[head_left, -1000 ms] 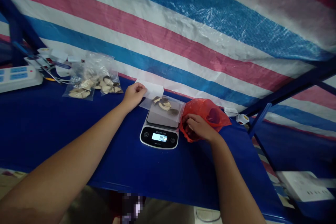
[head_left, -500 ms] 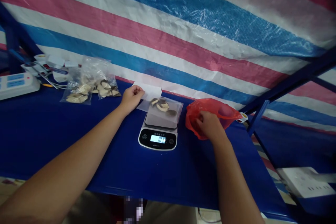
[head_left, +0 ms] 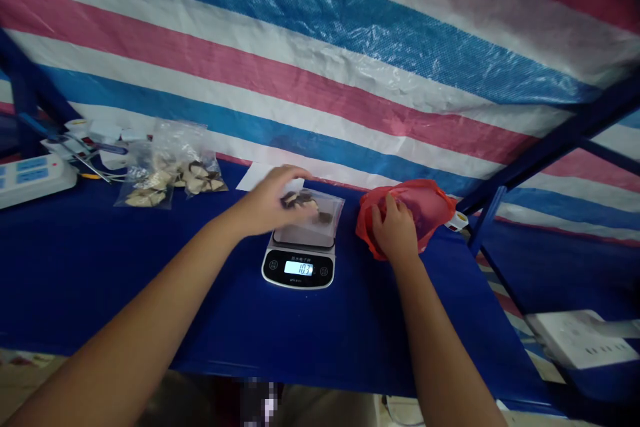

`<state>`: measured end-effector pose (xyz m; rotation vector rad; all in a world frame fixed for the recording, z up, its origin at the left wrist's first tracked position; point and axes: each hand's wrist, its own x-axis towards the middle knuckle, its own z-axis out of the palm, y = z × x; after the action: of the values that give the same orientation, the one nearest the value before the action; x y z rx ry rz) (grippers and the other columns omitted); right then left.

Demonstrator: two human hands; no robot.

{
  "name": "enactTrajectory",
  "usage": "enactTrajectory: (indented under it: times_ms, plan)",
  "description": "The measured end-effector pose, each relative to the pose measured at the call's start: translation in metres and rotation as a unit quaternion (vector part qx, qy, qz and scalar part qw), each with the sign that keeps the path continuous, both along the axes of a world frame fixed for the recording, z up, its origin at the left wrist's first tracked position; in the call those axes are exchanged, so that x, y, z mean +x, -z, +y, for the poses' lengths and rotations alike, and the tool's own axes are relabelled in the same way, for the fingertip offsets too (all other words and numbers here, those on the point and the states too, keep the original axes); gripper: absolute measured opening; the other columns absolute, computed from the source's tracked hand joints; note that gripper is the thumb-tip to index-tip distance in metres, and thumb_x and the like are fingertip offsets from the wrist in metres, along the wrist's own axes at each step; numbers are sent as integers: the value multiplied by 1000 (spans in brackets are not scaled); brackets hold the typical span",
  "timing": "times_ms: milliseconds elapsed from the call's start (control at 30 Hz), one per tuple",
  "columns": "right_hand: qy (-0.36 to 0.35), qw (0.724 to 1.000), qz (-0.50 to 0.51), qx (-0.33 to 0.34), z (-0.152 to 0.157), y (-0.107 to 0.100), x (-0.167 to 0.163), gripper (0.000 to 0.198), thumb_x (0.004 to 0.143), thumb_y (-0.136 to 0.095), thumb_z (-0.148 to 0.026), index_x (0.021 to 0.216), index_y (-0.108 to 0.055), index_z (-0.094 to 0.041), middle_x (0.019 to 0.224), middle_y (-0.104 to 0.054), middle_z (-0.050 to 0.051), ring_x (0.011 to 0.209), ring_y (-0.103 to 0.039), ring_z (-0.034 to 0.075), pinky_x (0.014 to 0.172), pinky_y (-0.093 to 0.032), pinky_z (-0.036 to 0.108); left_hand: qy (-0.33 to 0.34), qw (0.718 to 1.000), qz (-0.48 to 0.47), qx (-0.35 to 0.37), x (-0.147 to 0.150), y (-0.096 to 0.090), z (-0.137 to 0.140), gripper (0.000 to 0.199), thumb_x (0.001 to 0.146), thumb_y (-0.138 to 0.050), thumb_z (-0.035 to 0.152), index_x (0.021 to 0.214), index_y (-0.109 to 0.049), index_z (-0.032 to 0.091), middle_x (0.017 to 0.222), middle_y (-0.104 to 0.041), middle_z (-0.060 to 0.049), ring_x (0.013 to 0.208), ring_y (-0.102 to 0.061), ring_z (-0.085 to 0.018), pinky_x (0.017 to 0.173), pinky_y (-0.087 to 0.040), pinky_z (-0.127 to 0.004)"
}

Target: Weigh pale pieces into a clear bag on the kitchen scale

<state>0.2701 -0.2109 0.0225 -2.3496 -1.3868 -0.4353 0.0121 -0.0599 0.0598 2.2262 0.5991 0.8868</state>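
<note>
A white digital scale (head_left: 299,269) with a lit display reading 10.3 stands in front of me. On its plate lies a clear zip bag (head_left: 333,205) with dark-edged, pale dried slices (head_left: 296,200) inside. My left hand (head_left: 270,203) hovers over the bag's left side, thumb and fingers apart, slightly blurred and covering part of the slices. To the right is a crumpled red plastic bag (head_left: 431,203) with its mouth open. My right hand (head_left: 397,230) is at its near left side, fingers spread and curled over the rim; the contents are hard to make out.
White paper (head_left: 250,177) lies behind the scale. Filled clear bags of slices (head_left: 146,188) sit at the back left, near a power strip (head_left: 37,172) and cables. A blue metal frame (head_left: 483,227) and a white socket block (head_left: 583,340) are at the right. Striped sheeting (head_left: 320,87) hangs behind.
My left hand has left the white paper and moved right over the bag on the scale, opening. My right hand has drawn up slightly, its fingers spreading at the red bag.
</note>
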Motion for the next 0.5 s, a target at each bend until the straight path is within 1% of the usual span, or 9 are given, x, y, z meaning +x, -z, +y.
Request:
enactTrajectory:
  times_ms: [33,67,100,133,200,300,400,433,500]
  plan:
    - [-5,1000,0,4,0,2,1,49,101,-42,-34,137,-57,-4,122,-65,27,109,-62,36,98,-44,46,58,996,56,40,9,-6,-9,87,60,-83,61,138,-58,32,146,-54,-9,136,-48,-35,115,-36,-49]
    - [-9,1000,2,3,1,4,2,46,101,-42,-33,132,-60,-4,120,-65,27,108,-61,36,97,-44,45,101,987,107,66,19,-9,-14,107,49,-88,63,145,-52,34,155,-47,-10,144,-40,-39,121,-28,-53]
    - [-12,1000,3,-3,1,7,2,44,101,-41,-33,127,-62,-4,117,-66,27,107,-61,36,96,-45,45,138,974,158,82,29,-10,-16,119,44,-89,64,150,-46,34,158,-43,-11,147,-34,-42,123,-21,-57]
    - [-12,1000,3,-10,2,9,3,43,100,-41,-33,122,-64,-4,113,-66,26,106,-61,36,94,-45,44,160,963,200,88,40,-9,-15,125,42,-89,64,154,-41,35,159,-42,-12,148,-32,-43,124,-17,-59]
    - [-18,1000,-5,-18,3,14,5,42,100,-42,-34,120,-64,-5,108,-67,24,103,-62,35,92,-46,43,184,946,256,81,58,-4,-6,129,44,-87,63,158,-34,35,158,-45,-13,147,-34,-44,123,-17,-62]
    - [-32,999,-16,-6,4,20,9,41,99,-43,-35,121,-63,-6,108,-68,23,102,-62,33,91,-47,42,203,942,261,56,70,-1,7,128,47,-87,61,160,-29,36,159,-45,-11,144,-38,-43,118,-29,-58]
    - [-43,999,-9,7,4,22,11,40,99,-42,-34,121,-63,-7,110,-69,22,104,-63,32,92,-47,41,197,960,201,14,65,-10,12,124,50,-89,56,158,-32,32,157,-45,-14,139,-46,-42,111,-40,-53]
    - [-46,999,-4,9,5,22,11,41,99,-43,-34,122,-63,-7,111,-69,22,104,-63,32,93,-47,41,189,968,164,-7,60,-15,13,120,53,-89,53,157,-34,31,153,-48,-15,135,-50,-40,107,-43,-51]
    - [-48,999,5,8,5,21,11,42,100,-43,-34,125,-62,-7,113,-70,22,104,-64,32,94,-48,41,163,984,62,-47,48,-26,15,111,58,-90,47,154,-36,30,144,-54,-15,125,-58,-36,101,-48,-47]
